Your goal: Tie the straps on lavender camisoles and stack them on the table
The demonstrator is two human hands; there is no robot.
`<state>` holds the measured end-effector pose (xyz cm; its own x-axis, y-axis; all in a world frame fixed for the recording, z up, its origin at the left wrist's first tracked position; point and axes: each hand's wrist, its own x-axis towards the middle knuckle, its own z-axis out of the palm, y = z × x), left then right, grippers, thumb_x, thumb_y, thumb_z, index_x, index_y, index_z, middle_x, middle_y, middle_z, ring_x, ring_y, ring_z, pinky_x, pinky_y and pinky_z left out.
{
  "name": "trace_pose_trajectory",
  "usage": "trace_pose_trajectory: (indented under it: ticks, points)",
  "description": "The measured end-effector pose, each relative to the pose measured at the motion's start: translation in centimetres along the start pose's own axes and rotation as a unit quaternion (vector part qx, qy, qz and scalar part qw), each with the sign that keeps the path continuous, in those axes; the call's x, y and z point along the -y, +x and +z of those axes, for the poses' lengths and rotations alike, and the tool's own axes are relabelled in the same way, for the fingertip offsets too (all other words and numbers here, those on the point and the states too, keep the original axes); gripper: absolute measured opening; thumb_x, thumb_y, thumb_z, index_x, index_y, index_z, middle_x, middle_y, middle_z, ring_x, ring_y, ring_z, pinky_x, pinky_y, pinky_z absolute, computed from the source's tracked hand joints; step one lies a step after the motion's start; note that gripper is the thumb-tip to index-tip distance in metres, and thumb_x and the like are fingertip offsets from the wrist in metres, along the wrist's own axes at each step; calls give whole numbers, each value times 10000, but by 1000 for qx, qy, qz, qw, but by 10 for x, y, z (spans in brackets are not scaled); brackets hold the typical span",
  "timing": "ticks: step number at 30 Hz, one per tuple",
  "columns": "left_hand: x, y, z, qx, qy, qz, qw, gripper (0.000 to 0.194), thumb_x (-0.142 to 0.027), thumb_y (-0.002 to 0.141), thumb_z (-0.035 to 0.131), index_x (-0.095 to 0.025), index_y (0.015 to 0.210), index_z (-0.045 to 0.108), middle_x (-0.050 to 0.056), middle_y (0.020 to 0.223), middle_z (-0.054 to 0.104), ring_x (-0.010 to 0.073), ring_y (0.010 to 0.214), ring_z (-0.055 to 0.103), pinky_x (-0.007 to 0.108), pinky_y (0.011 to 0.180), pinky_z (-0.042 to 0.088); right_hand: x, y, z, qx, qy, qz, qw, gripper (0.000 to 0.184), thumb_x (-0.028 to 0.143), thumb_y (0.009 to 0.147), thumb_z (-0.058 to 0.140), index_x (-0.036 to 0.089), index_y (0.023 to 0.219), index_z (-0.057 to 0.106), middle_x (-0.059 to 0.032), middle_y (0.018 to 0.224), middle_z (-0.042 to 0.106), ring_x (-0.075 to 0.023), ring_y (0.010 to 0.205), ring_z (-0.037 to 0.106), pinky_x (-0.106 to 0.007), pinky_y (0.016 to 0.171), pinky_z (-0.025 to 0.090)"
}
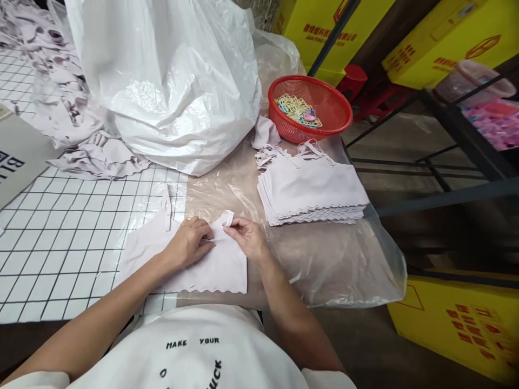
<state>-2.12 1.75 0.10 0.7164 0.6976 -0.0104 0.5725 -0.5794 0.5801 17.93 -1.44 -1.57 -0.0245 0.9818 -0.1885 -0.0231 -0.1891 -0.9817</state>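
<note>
A pale lilac camisole top (219, 270) lies flat in front of me, its scalloped hem toward my body. My right hand (247, 236) pinches the top's right strap end between thumb and fingertips, lifting it slightly. My left hand (187, 242) rests on the middle of the top, fingers curled into the cloth at the neckline and thumb extended along it. Its fingertips are partly hidden. The left strap (167, 210) lies loose on the table. To the right sits a neat stack of matching camisole tops (312, 189), their straps at the far side.
A large white plastic bag (174, 81) stands behind the work. A red mesh basket (332, 108) holds small coloured pieces. Loose lilac garments (77, 124) lie heaped at left, near a printed box (20, 156). Clear plastic sheeting (324, 270) covers the table's right edge; metal racks stand beyond.
</note>
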Motion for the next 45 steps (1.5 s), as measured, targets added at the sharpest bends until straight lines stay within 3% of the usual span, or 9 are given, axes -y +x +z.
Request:
trace_pose_trajectory:
  ticks: [5,13,28,45]
  points:
    - [0,-2,3,-10,-34,-29,999,136,-289,894,581,-185,858,661,56,848,654,229,880,547,386,803,374,4,-8,-4,62,-143,-10,988,205,397,810,671,194,832,684,-13,771,668,-133,650,534,-265,625,444]
    - [5,-3,6,-20,-88,-37,995,135,-293,894,623,-192,832,687,49,832,678,225,876,559,384,820,358,7,-9,-4,73,-239,-68,966,101,261,808,641,208,741,587,0,755,570,-141,688,518,-264,655,446]
    - [7,-2,3,2,-96,-35,995,103,-254,860,654,-179,797,688,53,832,688,228,888,559,378,804,340,8,-10,-5,107,-278,-99,950,161,290,853,629,218,737,545,-11,743,559,-161,714,533,-293,682,461]
    - [7,0,2,17,-81,-27,996,107,-246,843,626,-170,767,637,45,790,667,216,839,550,372,787,332,6,-10,6,97,-275,-175,940,166,169,848,565,231,702,516,-10,712,558,-174,689,531,-314,671,444]
